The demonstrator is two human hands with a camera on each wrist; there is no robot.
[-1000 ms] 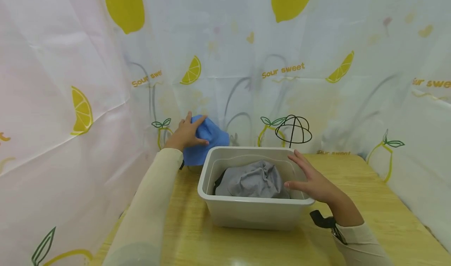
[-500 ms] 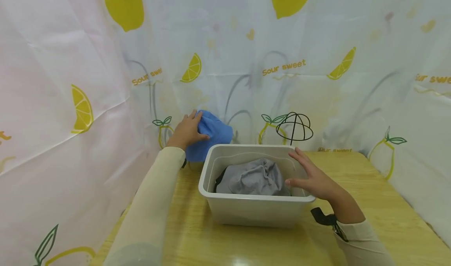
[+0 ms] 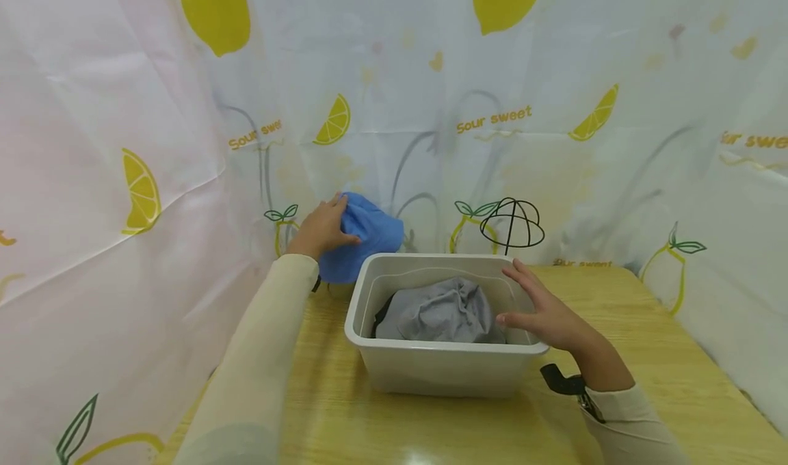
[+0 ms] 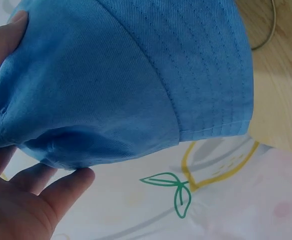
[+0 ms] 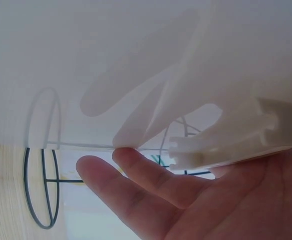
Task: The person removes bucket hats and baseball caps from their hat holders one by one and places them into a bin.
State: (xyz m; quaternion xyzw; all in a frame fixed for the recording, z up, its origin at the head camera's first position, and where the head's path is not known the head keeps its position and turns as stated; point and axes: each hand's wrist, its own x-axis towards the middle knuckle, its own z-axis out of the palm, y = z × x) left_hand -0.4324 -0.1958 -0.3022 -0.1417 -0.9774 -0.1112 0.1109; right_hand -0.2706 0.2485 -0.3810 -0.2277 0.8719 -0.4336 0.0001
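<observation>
A blue bucket hat [image 3: 363, 236] is at the back left, over a stand whose thin wire base [image 4: 272, 30] shows in the left wrist view. My left hand [image 3: 322, 230] holds the hat by its crown, thumb on one side and fingers on the other, and the fabric dents between them. In front stands a pale plastic bin [image 3: 443, 369] with a crumpled grey hat [image 3: 440, 314] inside. My right hand [image 3: 548, 314] rests at the bin's right rim, fingers extended and thumb reaching over the inside.
Behind the bin rises a black wire hat stand [image 3: 511, 226] with a domed top. Under everything lies a wood-grain table [image 3: 345, 424]. A white curtain [image 3: 394, 75] with lemon prints encloses the back and sides.
The blue hat's brim has swung slightly, and its crown sits more rounded. My left fingers have drawn closer together on it. My right hand and the bin have stayed put.
</observation>
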